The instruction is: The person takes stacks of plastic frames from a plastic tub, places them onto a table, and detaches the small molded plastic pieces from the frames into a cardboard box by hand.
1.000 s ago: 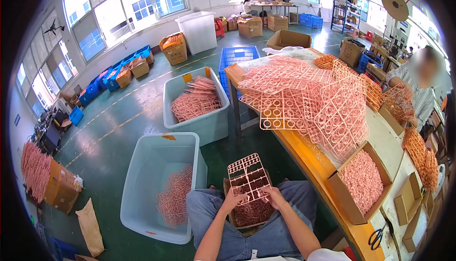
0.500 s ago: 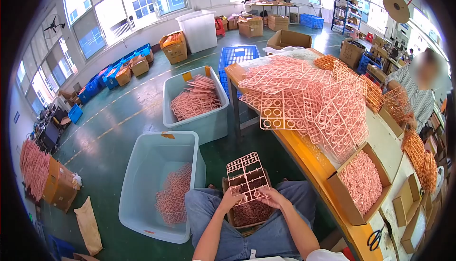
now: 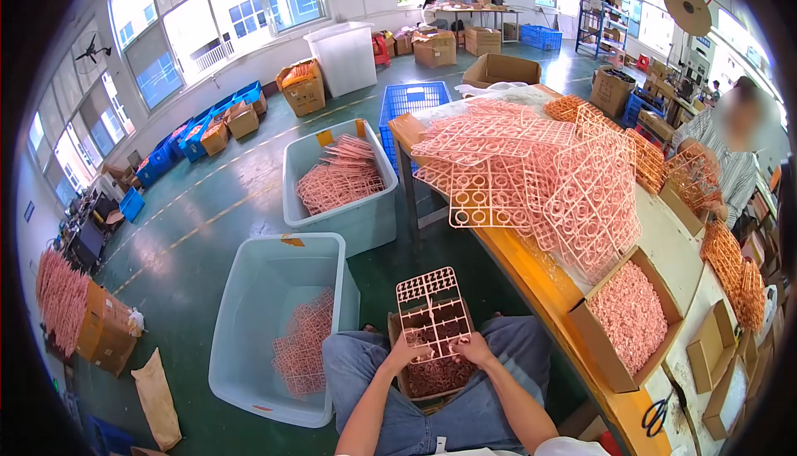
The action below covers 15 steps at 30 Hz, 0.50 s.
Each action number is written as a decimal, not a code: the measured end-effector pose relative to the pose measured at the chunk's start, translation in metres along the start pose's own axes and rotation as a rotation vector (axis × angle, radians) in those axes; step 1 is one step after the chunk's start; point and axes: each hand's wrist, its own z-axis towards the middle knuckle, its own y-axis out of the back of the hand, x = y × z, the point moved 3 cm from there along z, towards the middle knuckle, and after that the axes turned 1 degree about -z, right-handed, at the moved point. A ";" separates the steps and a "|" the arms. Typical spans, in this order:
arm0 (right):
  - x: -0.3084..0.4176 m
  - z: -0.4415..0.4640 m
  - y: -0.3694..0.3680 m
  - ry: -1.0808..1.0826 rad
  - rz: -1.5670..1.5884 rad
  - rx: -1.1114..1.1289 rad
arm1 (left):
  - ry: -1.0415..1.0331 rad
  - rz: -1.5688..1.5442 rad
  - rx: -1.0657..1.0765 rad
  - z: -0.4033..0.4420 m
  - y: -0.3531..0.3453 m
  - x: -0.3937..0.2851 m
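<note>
A pink plastic sprue frame (image 3: 429, 307) is held upright and slightly tilted between my knees. My left hand (image 3: 404, 351) grips its lower left corner with closed fingers. At the lower right corner, my right hand (image 3: 473, 350) is closed on the same frame. Small shapes fill the frame's upper part, while the lower part is mostly bare bars. Beneath it, a cardboard box (image 3: 470, 316) between my legs contains a pile of small pinkish pieces (image 3: 435, 377). What lies under my fingertips is too small to make out.
On my left stand a light-blue bin (image 3: 235, 315) with some sprue frames and a second bin (image 3: 296, 153) with more. To the right, a table (image 3: 531, 273) bears heaped frames (image 3: 531, 165), a box of pink pieces (image 3: 628, 315) and scissors (image 3: 654, 417). A co-worker (image 3: 721, 157) sits across.
Both hands have shifted slightly at the frame's lower corners, fingers closing in. Round pieces visible along its lower edge before no longer show. The frame stays over the box.
</note>
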 end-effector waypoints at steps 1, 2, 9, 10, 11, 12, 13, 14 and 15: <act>-0.001 -0.001 -0.001 -0.028 0.076 0.021 | -0.011 -0.026 0.030 -0.002 -0.001 -0.002; -0.001 -0.002 -0.001 -0.029 0.080 0.018 | -0.007 -0.024 0.033 -0.004 -0.003 -0.003; 0.004 -0.001 -0.005 -0.016 0.199 0.120 | 0.016 -0.133 0.046 -0.004 -0.002 -0.008; 0.004 -0.001 -0.006 -0.053 0.263 0.179 | 0.063 -0.207 0.045 -0.005 -0.002 -0.008; 0.004 -0.001 -0.005 -0.053 0.262 0.180 | 0.063 -0.208 0.044 -0.006 -0.003 -0.009; 0.005 0.000 -0.005 -0.051 0.277 0.208 | 0.059 -0.227 0.053 -0.007 -0.003 -0.010; 0.006 0.000 -0.005 -0.049 0.292 0.235 | 0.055 -0.248 0.061 -0.008 -0.003 -0.010; 0.005 0.000 -0.005 -0.050 0.291 0.235 | 0.055 -0.249 0.061 -0.007 -0.003 -0.009; 0.005 0.000 -0.005 -0.046 0.302 0.220 | 0.063 -0.176 0.027 -0.007 -0.002 -0.009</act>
